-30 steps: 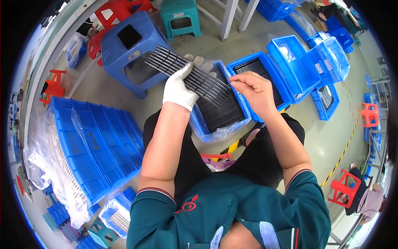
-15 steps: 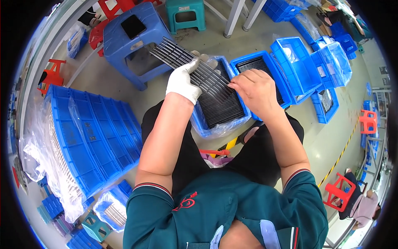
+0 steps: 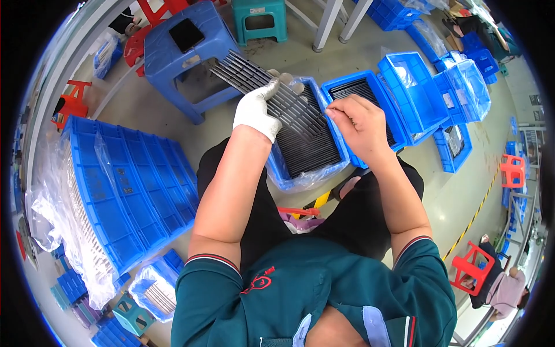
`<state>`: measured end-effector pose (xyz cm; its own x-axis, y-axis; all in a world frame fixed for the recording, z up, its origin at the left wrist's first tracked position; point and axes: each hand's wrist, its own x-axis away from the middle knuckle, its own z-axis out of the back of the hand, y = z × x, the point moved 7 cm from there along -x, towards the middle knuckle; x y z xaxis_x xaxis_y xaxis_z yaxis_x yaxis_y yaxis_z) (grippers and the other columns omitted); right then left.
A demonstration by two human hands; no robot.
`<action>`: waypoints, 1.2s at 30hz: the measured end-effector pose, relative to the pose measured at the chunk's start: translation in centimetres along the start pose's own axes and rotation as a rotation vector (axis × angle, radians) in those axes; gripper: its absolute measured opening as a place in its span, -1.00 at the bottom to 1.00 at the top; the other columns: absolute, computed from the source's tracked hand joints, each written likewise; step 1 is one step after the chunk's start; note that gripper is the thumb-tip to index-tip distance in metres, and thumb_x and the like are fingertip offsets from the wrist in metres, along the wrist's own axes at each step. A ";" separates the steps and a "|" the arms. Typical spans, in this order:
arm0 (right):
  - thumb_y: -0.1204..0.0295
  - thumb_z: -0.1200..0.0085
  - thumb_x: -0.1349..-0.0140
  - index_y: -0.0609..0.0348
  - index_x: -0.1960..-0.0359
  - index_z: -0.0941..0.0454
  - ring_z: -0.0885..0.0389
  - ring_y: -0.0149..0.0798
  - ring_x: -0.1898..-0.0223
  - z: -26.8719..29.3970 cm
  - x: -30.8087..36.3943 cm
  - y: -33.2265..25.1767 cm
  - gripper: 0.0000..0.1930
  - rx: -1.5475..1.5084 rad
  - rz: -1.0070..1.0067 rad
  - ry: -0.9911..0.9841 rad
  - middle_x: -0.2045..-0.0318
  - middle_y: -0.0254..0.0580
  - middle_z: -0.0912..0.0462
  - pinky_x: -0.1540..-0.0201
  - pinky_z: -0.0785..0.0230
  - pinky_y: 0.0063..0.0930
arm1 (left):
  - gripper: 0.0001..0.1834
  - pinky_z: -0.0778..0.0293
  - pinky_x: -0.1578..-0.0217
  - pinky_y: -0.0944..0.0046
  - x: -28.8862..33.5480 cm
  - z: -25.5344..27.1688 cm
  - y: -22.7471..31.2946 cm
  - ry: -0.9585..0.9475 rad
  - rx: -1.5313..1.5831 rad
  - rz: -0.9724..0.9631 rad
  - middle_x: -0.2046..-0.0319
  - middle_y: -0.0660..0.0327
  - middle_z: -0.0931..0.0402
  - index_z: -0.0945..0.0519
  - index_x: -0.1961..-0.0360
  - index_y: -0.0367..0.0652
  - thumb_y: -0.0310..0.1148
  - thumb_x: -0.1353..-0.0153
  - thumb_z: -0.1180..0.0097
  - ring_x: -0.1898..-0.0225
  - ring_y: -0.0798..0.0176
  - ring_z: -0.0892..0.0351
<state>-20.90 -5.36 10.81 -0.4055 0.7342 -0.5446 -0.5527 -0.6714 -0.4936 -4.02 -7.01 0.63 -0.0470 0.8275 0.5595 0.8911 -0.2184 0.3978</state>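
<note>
My left hand [image 3: 255,114], in a white glove, is closed around a fanned bundle of thin dark metal rods [image 3: 295,111]. The rods slant from upper left to lower right above a blue crate [image 3: 342,156] lined with clear plastic. More dark rods [image 3: 309,159] lie in rows inside that crate. My bare right hand [image 3: 365,128] is just right of the bundle's lower right ends, thumb and forefinger pinched together. Whatever is between those fingertips is too small to make out.
Right of the first crate stands another blue crate [image 3: 327,91] of dark rods, then a stacked blue bin [image 3: 413,95]. A blue stool [image 3: 217,34] with a black flat device [image 3: 186,36] is at upper left. Large blue crates [image 3: 130,191] stand at my left.
My right hand has drawn slightly right and up, away from the rod ends, its fingers more curled. My left hand and the bundle have barely shifted.
</note>
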 end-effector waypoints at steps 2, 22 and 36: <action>0.54 -0.22 -0.04 0.22 0.42 -0.59 -0.55 -0.22 0.50 -0.7 0.3 0.4 -0.92 -0.016 -0.037 -0.080 0.52 -0.19 -0.57 0.45 -0.38 -0.44 | -0.88 -0.55 0.20 -0.26 -0.1 -0.1 0.0 -0.043 0.019 0.009 0.23 0.07 -0.55 -0.47 0.17 -0.09 -0.48 -0.29 0.04 0.22 -0.12 -0.61; 0.55 -0.21 -0.02 0.20 0.45 -0.59 -0.54 -0.19 0.48 -0.4 0.0 -0.3 -0.94 -0.070 0.043 -0.094 0.52 -0.21 -0.56 0.42 -0.38 -0.42 | -0.88 -0.58 0.23 -0.22 -0.7 0.2 -0.4 -0.030 -0.007 0.005 0.24 0.05 -0.54 -0.47 0.17 -0.15 -0.48 -0.29 0.04 0.23 -0.12 -0.61; 0.48 -0.22 0.01 0.13 0.49 -0.59 -0.56 -0.16 0.46 -0.8 0.0 -1.0 -0.94 -0.018 0.138 -0.092 0.52 -0.27 -0.57 0.39 -0.40 -0.33 | -0.89 -0.58 0.23 -0.22 -0.8 0.3 -0.4 -0.026 -0.005 0.008 0.23 0.05 -0.55 -0.48 0.18 -0.12 -0.48 -0.29 0.04 0.22 -0.14 -0.61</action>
<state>-19.74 -4.77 10.77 -0.5420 0.6405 -0.5440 -0.4743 -0.7676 -0.4312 -4.16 -7.44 -0.21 -0.0280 0.8386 0.5441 0.8891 -0.2279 0.3970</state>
